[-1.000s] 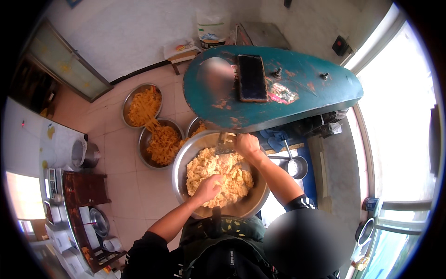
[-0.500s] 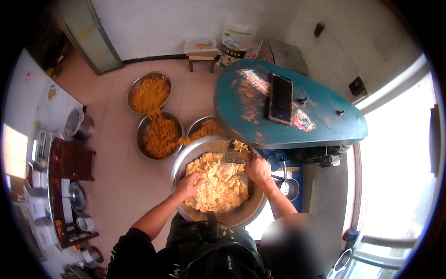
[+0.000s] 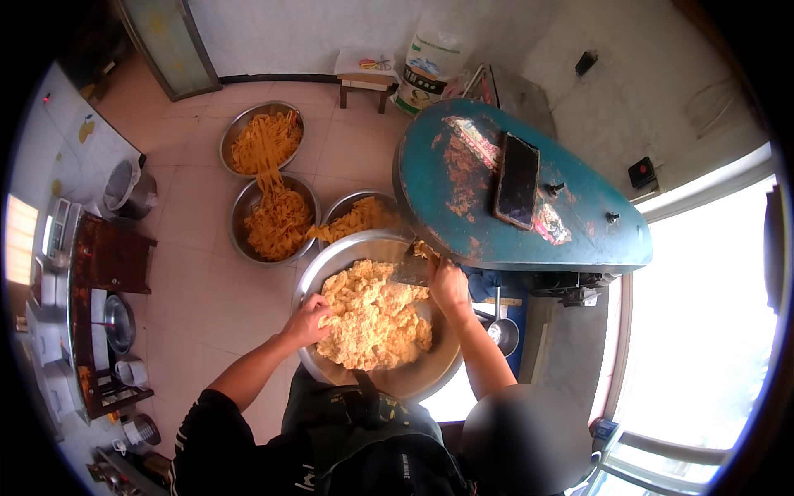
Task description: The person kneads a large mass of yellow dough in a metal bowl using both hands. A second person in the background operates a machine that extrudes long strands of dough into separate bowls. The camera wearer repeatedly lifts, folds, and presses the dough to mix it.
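The window (image 3: 695, 322) at right glares white; straight edges bow; corners blacken.

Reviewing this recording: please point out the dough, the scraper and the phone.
Dough (image 3: 372, 322): head view, middle of the pale yellow, lumpy mass.
Scraper (image 3: 411, 271): head view, on its flat, dark blade.
Phone (image 3: 517, 180): head view, middle of its dark screen.

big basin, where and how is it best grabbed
The basin is probably best gripped at its rim, left and right together, coming from the near side: it is wide and round, no handle shows, and the green cover overlaps its far right edge in this view.
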`<state>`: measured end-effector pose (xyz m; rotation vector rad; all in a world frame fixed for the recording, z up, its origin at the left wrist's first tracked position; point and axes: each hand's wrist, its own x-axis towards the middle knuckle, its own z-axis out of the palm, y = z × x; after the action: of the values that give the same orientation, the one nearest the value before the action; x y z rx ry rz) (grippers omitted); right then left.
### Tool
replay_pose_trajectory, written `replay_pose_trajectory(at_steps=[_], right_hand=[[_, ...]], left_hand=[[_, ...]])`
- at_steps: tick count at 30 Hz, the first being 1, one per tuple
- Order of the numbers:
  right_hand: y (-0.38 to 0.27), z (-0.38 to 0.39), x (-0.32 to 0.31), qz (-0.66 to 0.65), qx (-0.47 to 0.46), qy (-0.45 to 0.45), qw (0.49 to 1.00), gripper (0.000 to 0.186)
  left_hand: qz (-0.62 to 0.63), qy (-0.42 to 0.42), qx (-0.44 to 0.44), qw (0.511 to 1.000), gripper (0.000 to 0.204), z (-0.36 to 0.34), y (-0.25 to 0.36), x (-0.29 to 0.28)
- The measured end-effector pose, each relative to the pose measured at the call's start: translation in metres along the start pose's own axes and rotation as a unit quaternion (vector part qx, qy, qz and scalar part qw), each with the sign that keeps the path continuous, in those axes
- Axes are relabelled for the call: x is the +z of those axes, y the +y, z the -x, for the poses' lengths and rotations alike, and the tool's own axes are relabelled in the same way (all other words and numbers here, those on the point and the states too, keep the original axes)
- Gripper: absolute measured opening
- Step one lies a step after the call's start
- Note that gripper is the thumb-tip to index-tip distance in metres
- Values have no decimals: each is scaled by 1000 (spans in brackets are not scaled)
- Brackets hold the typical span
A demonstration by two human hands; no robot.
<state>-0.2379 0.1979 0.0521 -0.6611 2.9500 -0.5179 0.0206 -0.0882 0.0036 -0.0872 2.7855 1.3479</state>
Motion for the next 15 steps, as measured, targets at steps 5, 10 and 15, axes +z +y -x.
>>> replay_pose_trajectory(at_steps=[5, 10, 15], right_hand=[[-19, 3, -20, -19, 15, -18, 1000, 32], [7, -4, 19, 27, -22, 3, 999, 27], [-45, 9, -26, 38, 57, -44, 997, 35]], left_hand=[[-33, -41, 14, 999, 26, 18, -26, -1], [-103, 23, 62, 992, 39, 18, -10, 10], [-130, 14, 44, 990, 44, 30, -14, 11]])
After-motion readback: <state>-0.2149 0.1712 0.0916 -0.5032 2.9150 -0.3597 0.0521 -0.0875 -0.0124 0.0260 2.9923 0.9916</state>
